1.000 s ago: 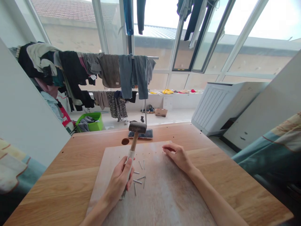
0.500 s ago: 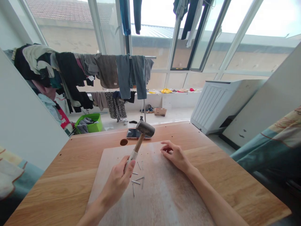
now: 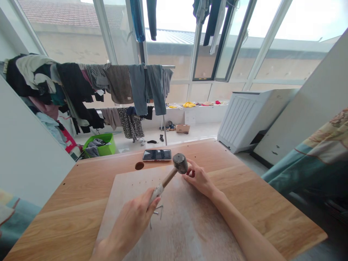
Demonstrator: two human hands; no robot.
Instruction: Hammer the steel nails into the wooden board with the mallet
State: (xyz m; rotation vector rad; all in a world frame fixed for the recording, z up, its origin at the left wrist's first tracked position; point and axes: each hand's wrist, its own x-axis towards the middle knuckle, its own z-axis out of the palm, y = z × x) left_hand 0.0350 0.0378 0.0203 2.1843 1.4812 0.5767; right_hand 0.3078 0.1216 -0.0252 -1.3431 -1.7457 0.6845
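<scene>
My left hand (image 3: 130, 226) is closed round the handle of a mallet (image 3: 170, 175) with a dark head. The head hangs low, right beside the fingertips of my right hand (image 3: 198, 177). My right hand rests on a pale wooden board (image 3: 190, 224) with its fingers pinched together; what they pinch is too small to make out. Several loose nails (image 3: 157, 210) lie on the board just past my left hand. The board lies on a wooden table (image 3: 81, 203).
A phone (image 3: 157, 154) lies flat at the table's far edge, next to a round hole (image 3: 139, 165) in the tabletop. Beyond stand a clothes rack (image 3: 108, 87) full of laundry, a green basket (image 3: 100, 145) and a white cabinet (image 3: 244, 119). White panels flank both sides.
The mallet head has swung right and down, from over the phone to beside my right hand's fingers. My right hand has stayed at the same spot on the board.
</scene>
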